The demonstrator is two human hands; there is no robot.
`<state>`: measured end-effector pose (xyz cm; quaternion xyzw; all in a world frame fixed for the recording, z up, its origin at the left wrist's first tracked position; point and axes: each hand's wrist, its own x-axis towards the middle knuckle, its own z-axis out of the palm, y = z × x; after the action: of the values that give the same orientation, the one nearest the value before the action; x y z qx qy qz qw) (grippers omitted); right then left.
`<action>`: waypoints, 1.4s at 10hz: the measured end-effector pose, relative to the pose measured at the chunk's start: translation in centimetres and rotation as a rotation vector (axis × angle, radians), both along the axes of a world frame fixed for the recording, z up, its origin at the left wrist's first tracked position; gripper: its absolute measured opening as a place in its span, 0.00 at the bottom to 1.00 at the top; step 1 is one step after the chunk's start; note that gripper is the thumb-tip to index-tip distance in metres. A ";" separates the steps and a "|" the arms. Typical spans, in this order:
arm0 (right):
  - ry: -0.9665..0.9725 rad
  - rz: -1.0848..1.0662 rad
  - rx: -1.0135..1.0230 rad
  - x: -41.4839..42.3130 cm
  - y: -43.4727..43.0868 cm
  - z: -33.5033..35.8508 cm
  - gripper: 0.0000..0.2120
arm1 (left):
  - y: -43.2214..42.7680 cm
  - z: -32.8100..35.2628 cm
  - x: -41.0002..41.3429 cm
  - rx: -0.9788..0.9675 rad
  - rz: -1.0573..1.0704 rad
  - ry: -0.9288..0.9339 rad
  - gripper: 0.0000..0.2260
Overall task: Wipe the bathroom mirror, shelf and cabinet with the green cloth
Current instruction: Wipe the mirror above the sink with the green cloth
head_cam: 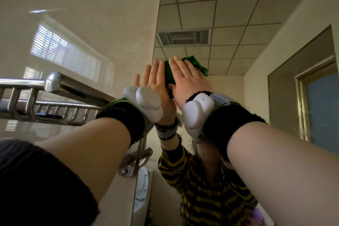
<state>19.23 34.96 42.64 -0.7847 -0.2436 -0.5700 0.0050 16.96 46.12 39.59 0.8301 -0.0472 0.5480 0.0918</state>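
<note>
Overhead, cloth met glass

Green cloth [194,62] lay flat against the mirror [229,14], just toward 12 o'clock from centre. The right hand [189,82] pressed it with straight fingers. The left hand [156,82], equally flat, touched its 9 o'clock edge. A steel rack [82,91] stood at 9 o'clock; lettering near its bracket was unreadable.

Green cloth [194,62] under flat right hand [189,82], left hand [154,80] beside

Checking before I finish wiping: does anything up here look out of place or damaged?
Nothing looks damaged or askew. The only oddity is a patch of small specks, perhaps droplets, on the mirror below the right hand pressing the green cloth.
</note>
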 end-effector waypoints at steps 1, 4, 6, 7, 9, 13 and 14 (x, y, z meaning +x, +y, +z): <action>0.035 0.000 -0.011 -0.4 -0.4 -0.5 0.32 | -0.3 0.0 -0.7 0.028 0.008 0.007 0.31; -0.023 -0.041 -0.026 -2.2 -3.8 -2.7 0.38 | -1.9 0.3 -2.3 0.044 0.036 0.026 0.30; -0.094 -0.338 0.069 -3.8 -9.0 -5.1 0.44 | -1.9 0.6 -2.9 0.103 0.039 0.103 0.35; -0.034 -0.401 0.141 -3.8 -10.8 -6.1 0.41 | -2.0 0.6 -2.6 0.087 0.016 0.078 0.31; 0.050 -0.415 0.173 -2.8 -11.4 -6.7 0.42 | -1.9 -0.3 -2.4 0.125 0.049 0.040 0.27; 0.175 -0.394 0.102 -3.1 -11.8 -5.9 0.51 | -1.6 -1.7 -3.0 0.108 0.026 0.060 0.24; 0.177 -0.393 0.094 -3.2 -11.8 -5.9 0.50 | -1.6 -2.4 -2.6 0.101 0.028 0.071 0.25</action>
<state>16.03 23.14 36.72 -0.8629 -0.0578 -0.4998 -0.0482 14.32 44.57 37.20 0.8532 -0.0597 0.5163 0.0439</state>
